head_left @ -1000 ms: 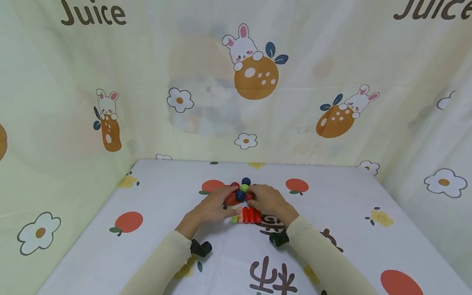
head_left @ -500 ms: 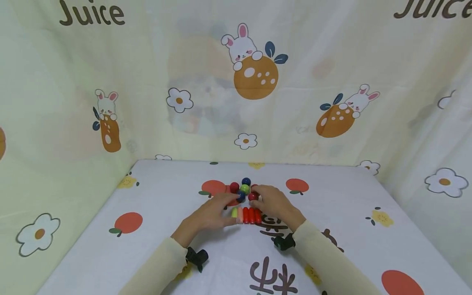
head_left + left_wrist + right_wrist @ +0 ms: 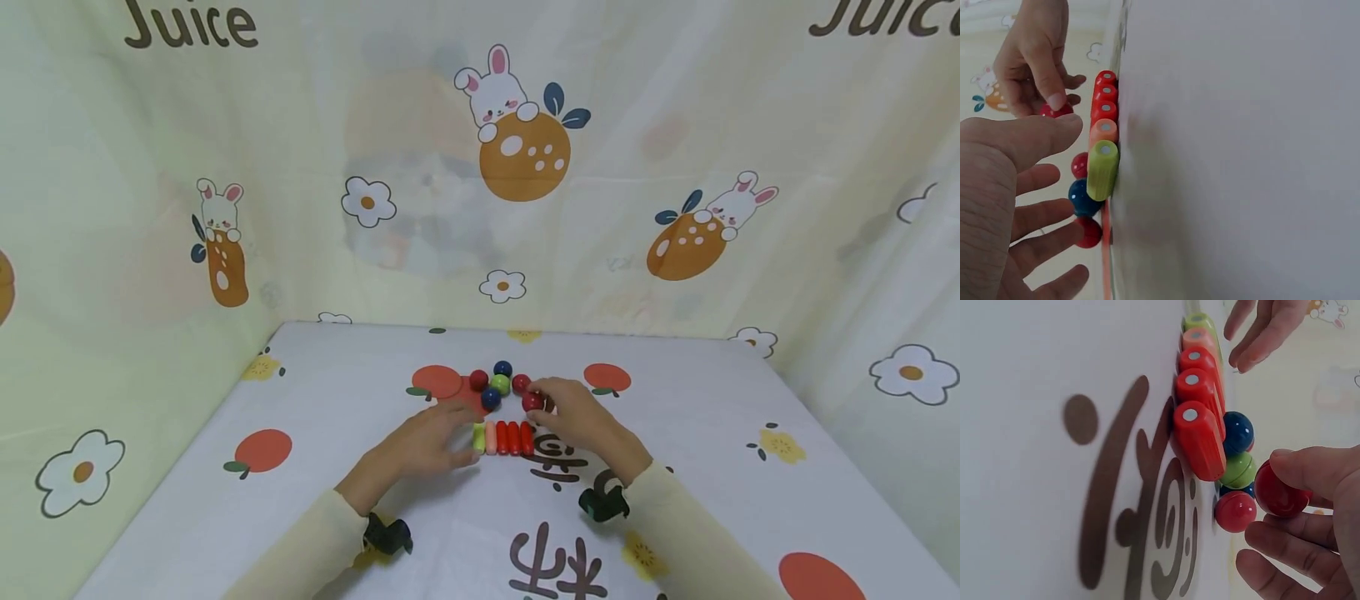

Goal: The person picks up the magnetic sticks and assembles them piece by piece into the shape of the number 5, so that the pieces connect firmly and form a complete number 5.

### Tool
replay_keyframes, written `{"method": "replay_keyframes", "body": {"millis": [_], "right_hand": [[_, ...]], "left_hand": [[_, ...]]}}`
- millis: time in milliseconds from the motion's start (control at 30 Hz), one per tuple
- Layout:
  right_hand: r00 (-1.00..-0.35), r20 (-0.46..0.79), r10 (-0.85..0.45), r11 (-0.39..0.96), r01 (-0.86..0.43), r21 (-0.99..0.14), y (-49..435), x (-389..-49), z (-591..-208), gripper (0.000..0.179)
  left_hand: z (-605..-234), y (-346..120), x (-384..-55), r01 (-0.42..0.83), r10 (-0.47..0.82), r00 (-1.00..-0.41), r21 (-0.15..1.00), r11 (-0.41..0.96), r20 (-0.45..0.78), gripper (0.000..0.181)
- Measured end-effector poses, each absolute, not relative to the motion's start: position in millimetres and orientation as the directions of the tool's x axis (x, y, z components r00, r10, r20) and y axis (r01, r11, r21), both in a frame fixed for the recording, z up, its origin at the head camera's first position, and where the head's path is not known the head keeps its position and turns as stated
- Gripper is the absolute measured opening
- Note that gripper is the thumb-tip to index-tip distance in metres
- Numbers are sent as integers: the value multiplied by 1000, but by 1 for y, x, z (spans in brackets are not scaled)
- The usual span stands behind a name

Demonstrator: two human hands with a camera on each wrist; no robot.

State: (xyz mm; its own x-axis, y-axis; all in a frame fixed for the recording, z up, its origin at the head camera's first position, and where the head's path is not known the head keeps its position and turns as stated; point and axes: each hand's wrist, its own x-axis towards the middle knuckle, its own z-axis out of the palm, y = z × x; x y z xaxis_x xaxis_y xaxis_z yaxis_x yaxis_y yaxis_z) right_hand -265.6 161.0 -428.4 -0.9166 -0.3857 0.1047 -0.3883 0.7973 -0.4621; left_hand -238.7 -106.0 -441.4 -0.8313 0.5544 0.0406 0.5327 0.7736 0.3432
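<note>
My right hand [image 3: 581, 415] holds a glossy red ball [image 3: 1280, 490] between thumb and fingers, apart from the other balls in the right wrist view. Beside it lie another red ball [image 3: 521, 383], a green ball [image 3: 500, 383], two blue balls, one near [image 3: 491, 399] and one far [image 3: 503, 369], and a red ball [image 3: 478, 380] on the left. Closer to me, a row of short rods lies side by side: a green rod [image 3: 1104, 170], a pink rod [image 3: 491, 437] and three red rods [image 3: 1200, 440], with silvery dots on their ends. My left hand [image 3: 420, 442], fingers spread, is beside the green rod, holding nothing.
A white cloth with printed fruit and brown lettering covers the table [image 3: 465, 533]. Printed curtains [image 3: 420, 250] stand behind it and at both sides. Each wrist wears a dark camera, one on the left [image 3: 387, 534] and one on the right [image 3: 603, 503].
My right hand has drawn the red ball rightward, away from the cluster. My left hand has moved back from the balls, down and to the left. The rods stay in place.
</note>
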Motion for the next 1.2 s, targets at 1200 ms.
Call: {"method": "replay_keyframes", "body": {"millis": [1200], "right_hand": [[-869, 30, -494, 754, -446, -482, 165, -221, -431, 32]], "left_hand": [[-444, -110, -228, 656, 655, -751, 207, 725, 85, 45]]}}
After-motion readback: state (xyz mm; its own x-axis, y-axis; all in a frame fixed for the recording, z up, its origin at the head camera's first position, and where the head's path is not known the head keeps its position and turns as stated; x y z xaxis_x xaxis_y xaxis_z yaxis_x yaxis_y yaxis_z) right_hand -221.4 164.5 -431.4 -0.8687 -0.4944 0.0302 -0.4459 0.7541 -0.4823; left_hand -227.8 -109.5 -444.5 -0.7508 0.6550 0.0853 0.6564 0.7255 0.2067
